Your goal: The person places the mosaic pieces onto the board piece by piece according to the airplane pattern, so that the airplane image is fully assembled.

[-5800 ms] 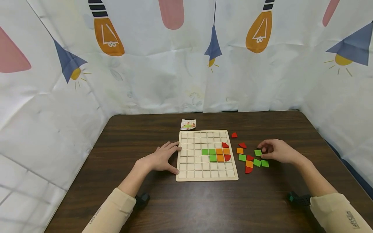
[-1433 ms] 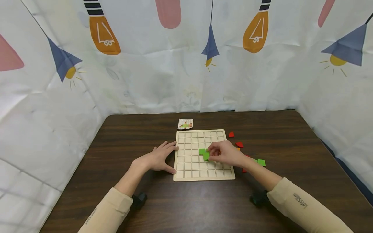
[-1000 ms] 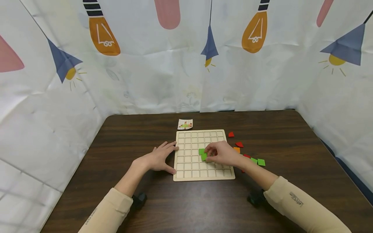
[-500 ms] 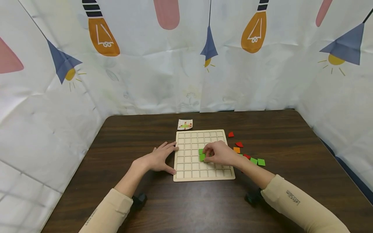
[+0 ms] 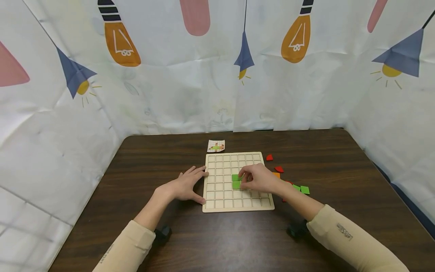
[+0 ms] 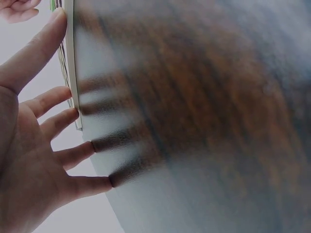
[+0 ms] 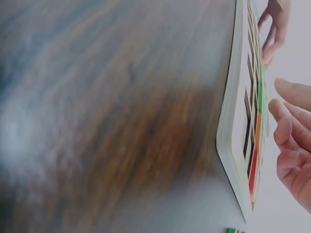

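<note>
A wooden grid board (image 5: 217,196) lies on the dark table in the head view. My left hand (image 5: 185,185) is spread along its left side, thumb and fingertips at the edge. On the board, a green square tile (image 5: 236,185) lies flat in a cell, just below another green tile (image 5: 235,177). Over these hovers my right hand (image 5: 259,178), fingers loosely bent, hiding the tiles farther right. The right wrist view shows that hand (image 7: 294,145) above the board with nothing between thumb and fingers; green, orange and red tile edges (image 7: 253,170) show along the board.
Right of the board lie loose pieces: red quarter-rounds (image 5: 279,169), an orange square (image 5: 276,175) and green squares (image 5: 304,190), some partly behind the right forearm. A small picture card (image 5: 216,146) sits beyond the board's far edge. A patterned white curtain (image 5: 190,94) hangs behind the table.
My right hand has brought a green tile from the loose pieces to the board, slid it left into a cell, and let go, drawing back slightly. My left hand stays at the board's edge.
</note>
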Tool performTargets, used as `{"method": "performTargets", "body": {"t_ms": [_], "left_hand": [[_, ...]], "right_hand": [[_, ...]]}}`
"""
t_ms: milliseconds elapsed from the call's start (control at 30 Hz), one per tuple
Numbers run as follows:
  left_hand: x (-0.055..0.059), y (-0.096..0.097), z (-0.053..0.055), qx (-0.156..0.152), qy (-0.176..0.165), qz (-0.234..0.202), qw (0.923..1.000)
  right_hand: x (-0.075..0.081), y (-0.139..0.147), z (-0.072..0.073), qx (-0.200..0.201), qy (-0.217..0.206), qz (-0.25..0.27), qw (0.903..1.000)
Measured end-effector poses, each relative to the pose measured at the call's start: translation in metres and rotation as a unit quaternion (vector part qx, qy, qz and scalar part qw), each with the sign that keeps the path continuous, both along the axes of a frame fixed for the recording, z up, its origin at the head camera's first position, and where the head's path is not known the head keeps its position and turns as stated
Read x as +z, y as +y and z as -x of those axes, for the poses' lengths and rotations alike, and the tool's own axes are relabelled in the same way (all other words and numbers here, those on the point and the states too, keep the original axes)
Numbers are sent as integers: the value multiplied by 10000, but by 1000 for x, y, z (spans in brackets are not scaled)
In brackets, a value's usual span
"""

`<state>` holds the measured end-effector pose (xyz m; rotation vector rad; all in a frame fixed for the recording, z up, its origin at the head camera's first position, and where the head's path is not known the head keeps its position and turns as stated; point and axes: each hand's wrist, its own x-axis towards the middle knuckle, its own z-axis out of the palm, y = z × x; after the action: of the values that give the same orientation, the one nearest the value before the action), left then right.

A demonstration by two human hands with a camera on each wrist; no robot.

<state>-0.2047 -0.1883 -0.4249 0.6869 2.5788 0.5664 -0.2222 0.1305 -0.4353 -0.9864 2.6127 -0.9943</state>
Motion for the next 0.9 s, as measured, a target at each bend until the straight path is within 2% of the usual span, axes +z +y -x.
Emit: {"method": "performTargets", "body": {"t_ms": [133,367,900], "left_hand": [[0,0,0,13,-14,-10,10000],[1,0,-1,3,11,26,10000],[-1,0,-1,8,25,7,10000]], "right_hand": [[3,9,-1,-55,-134,169,9998],[1,28,1,-148,-100,244,9995],[4,82,-1,-805,-319,141,9961]]}}
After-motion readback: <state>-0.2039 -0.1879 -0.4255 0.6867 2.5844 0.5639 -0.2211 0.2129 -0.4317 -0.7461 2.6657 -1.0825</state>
